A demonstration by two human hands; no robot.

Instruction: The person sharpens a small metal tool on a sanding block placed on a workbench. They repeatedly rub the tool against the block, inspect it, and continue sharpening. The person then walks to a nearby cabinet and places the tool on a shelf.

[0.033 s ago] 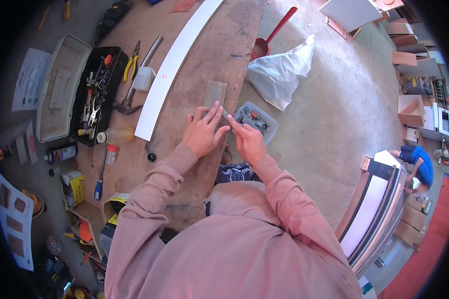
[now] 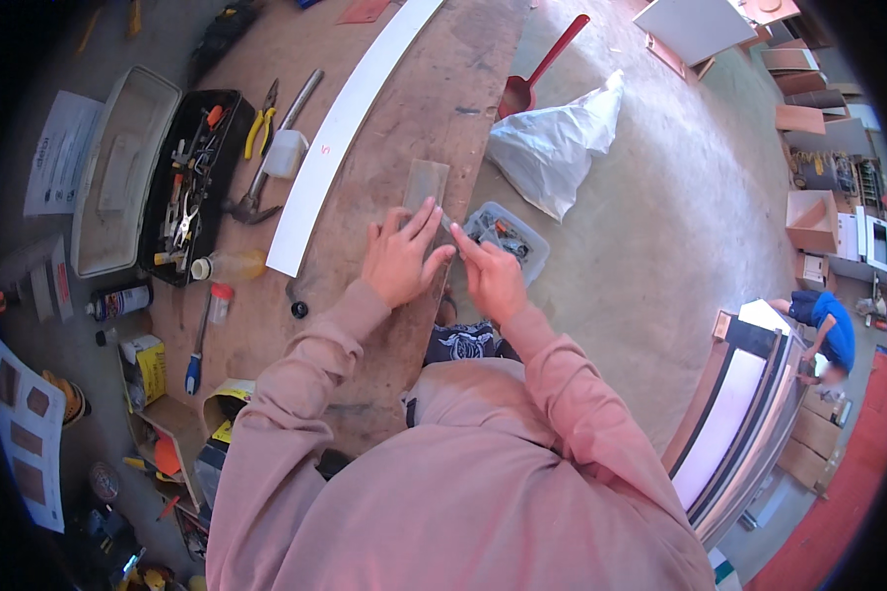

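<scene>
My left hand (image 2: 396,264) lies with its fingers stretched out over the near end of a flat, grey-brown rectangular piece (image 2: 428,181) on the workbench. Close by on its right, my right hand (image 2: 495,283) is closed, its index finger pointing forward. A thin greyish edge (image 2: 446,221) shows between the fingertips of both hands; what the right hand grips is mostly hidden. Just beyond the right hand, a clear plastic tub (image 2: 534,258) holds small dark parts. A long, curved white strip (image 2: 340,128) lies to the left of the grey-brown piece.
Left on the wooden bench (image 2: 365,355) are a hammer (image 2: 258,187), yellow-handled pliers (image 2: 260,126), a black toolbox (image 2: 229,148), a bottle (image 2: 237,265) and a blue-handled screwdriver (image 2: 196,360). A white plastic bag (image 2: 562,148) and red dustpan (image 2: 518,97) lie beyond the right edge. A person (image 2: 835,330) bends far right.
</scene>
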